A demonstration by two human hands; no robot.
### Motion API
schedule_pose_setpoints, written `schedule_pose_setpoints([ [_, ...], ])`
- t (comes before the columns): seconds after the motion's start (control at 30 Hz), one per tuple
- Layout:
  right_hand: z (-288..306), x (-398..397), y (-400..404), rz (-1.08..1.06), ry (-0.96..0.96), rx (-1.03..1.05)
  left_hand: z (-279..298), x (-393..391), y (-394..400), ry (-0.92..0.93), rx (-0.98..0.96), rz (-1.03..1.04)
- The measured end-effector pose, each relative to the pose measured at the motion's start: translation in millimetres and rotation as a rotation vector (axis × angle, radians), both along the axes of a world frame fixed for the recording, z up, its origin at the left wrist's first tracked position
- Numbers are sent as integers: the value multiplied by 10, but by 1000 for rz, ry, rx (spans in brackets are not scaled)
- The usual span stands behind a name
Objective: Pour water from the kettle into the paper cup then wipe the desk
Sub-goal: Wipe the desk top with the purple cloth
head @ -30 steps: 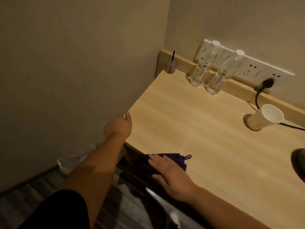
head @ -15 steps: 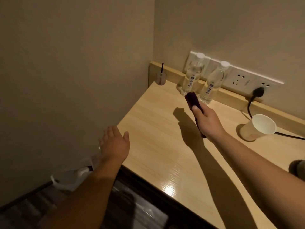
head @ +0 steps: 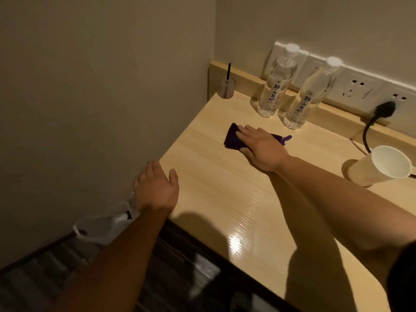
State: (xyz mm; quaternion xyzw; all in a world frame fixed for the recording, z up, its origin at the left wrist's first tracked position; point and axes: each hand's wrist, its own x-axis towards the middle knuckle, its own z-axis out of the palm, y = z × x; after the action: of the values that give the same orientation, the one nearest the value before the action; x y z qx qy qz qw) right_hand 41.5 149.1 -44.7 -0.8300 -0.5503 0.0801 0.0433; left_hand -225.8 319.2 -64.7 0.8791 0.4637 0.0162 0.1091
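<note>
The right hand [head: 261, 147] lies flat, palm down, fingers [head: 247, 129] stretched out straight, pressing a purple cloth [head: 233, 139] onto the wooden surface [head: 225, 199] just before two water bottles [head: 273, 86]. The left hand [head: 156, 188] rests at the surface's left edge, fingers loosely spread, holding nothing. The paper cup [head: 380, 165] stands at the right, well apart from the cloth.

Pretty dim little corner here, plain beige walls [head: 101, 86] meeting at a light wood worktop [head: 225, 199] with a glossy glare spot near the front edge, a white socket strip [head: 351, 86] along the back wall above a low wood ledge [head: 245, 78], and dark striped floor [head: 45, 278] down below.
</note>
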Motion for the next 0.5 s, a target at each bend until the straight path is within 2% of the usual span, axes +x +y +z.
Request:
schedule_pose_setpoints([
  [0.3, 17, -1779, -1498, 41, 144, 22, 68, 8, -1, 11, -57, -38],
  [0.43, 31, -2420, -1946, -17, 196, 1, 158, -30, -30, 35, -115, -58],
  [0.5, 119, -2662, -2053, -62, 281, 7, 225, -60, -35, 61, -154, -69],
])
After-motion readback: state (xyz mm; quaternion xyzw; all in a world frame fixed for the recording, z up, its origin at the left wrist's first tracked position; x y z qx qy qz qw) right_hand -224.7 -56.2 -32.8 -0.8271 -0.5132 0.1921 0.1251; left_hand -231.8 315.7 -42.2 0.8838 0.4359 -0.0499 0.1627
